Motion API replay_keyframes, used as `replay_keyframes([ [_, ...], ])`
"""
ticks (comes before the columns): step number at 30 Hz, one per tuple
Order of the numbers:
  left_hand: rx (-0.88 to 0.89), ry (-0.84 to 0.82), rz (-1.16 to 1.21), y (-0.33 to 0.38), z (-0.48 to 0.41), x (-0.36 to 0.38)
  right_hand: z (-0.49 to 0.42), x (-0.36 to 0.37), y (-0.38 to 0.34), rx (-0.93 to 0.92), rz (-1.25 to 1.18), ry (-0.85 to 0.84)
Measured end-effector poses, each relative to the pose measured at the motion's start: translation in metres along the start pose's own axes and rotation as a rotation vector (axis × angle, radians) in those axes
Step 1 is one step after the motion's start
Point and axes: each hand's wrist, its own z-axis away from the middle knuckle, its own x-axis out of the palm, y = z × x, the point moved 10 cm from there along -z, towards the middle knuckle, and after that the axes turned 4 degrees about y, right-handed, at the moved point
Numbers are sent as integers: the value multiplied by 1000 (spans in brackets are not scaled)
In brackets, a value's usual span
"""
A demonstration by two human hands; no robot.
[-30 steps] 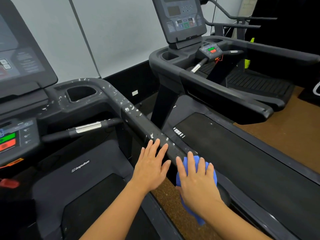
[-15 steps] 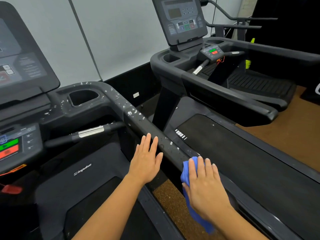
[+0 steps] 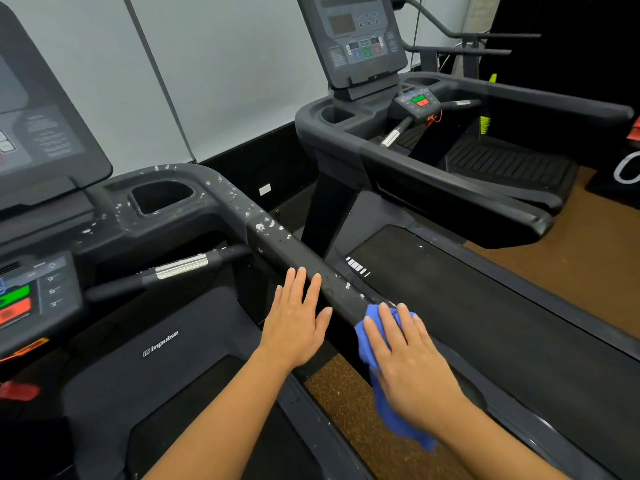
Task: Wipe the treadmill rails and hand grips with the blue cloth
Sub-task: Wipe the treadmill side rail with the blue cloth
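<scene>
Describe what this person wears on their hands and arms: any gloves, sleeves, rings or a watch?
The left hand and right hand are bare: no gloves, no rings. The left forearm and right forearm are uncovered to the picture's edge, with no sleeve, watch or bracelet in view.

Cloth (image 3: 393,420): plain bright blue. Side rail (image 3: 294,251): matt black, scattered with white flecks, densest toward its upper bend. Hand grip (image 3: 181,266): black with a ribbed silver band. Near console buttons (image 3: 15,303): one green above one red. Motor cover (image 3: 173,375): dark charcoal, bearing white lettering. Safety clip (image 3: 19,391): red. Floor (image 3: 346,403): brown with a fine lighter speckle. Neighbouring belt (image 3: 485,323): black, with a row of short white bars at its front corner. Wall (image 3: 225,81): pale grey above a black skirting. Far console (image 3: 419,100): green and red keys.
</scene>
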Motion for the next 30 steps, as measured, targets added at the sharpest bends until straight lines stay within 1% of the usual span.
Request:
replay_keyframes([
  [1, 8, -1, -8, 0, 0, 0, 8, 0, 3, -38, -5, 5],
  [2, 16, -1, -11, -1, 1, -1, 15, 0, 7, -34, -19, 13],
  [3, 25, -3, -11, -1, 1, -1, 21, -2, 14, 17, -38, 27],
  [4, 34, -4, -14, -2, 0, -2, 23, -3, 22, 106, -62, 28],
  [6, 50, 0, -25, -3, -2, -2, 19, 0, 31, 277, -100, -27],
  [9, 67, 4, -32, -5, -5, -4, -6, 3, 24, 379, -120, -88],
  [11, 74, 15, -33, -5, -8, -5, -21, 6, 12, 350, -98, -135],
  [12, 78, 25, -28, -5, -9, -6, -25, 4, 7, 292, -68, -125],
  [15, 88, 45, 3, -6, -12, -7, -20, 0, 0, 45, -19, -55],
  [16, 88, 39, 7, -7, -13, -7, -15, -1, 2, 0, -20, -31],
  [17, 88, 32, 9, -9, -14, -6, -10, -2, 7, 1, -29, -5],
  [19, 80, 23, 13, -13, -17, -7, -9, -3, 18, 126, -55, 12],
  [21, 58, 9, 9, -21, -21, -7, -19, 3, 20, 268, -81, -27],
  [24, 54, -13, -17, -31, -25, -5, -43, 11, 12, 360, -123, -91],
  [26, 63, -23, -27, -32, -26, -3, -52, 9, 6, 336, -105, -99],
  [30, 60, -19, 6, -30, -26, -3, -38, -6, -8, 23, -23, 17],
])
